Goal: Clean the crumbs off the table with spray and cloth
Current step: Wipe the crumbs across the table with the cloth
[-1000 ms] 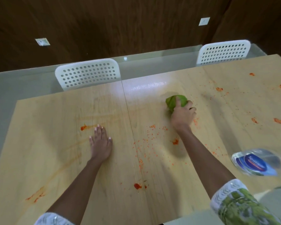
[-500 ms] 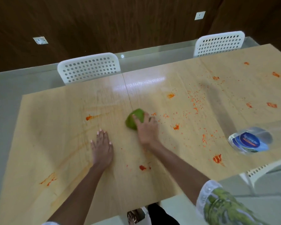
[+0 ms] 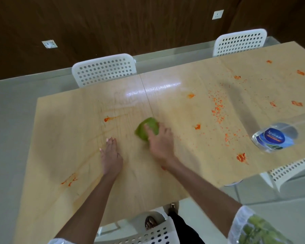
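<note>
Table (image 3: 63,131) middle: right hand (image 3: 159,143) grips cloth (image 3: 145,128)

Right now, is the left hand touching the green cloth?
Apart. The head view shows bare table between the left hand, flat on the wood, and the cloth under the right hand.

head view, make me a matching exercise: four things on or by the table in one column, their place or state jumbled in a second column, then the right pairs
Things
1. green cloth
2. left hand
3. water bottle
4. white chair

Places or states
A. lying on its side near the table's right edge
B. pushed in at the far side of the table
C. flat on the wood, fingers straight
D. bunched under the right hand

Pairs: 1-D, 2-C, 3-A, 4-B
</note>
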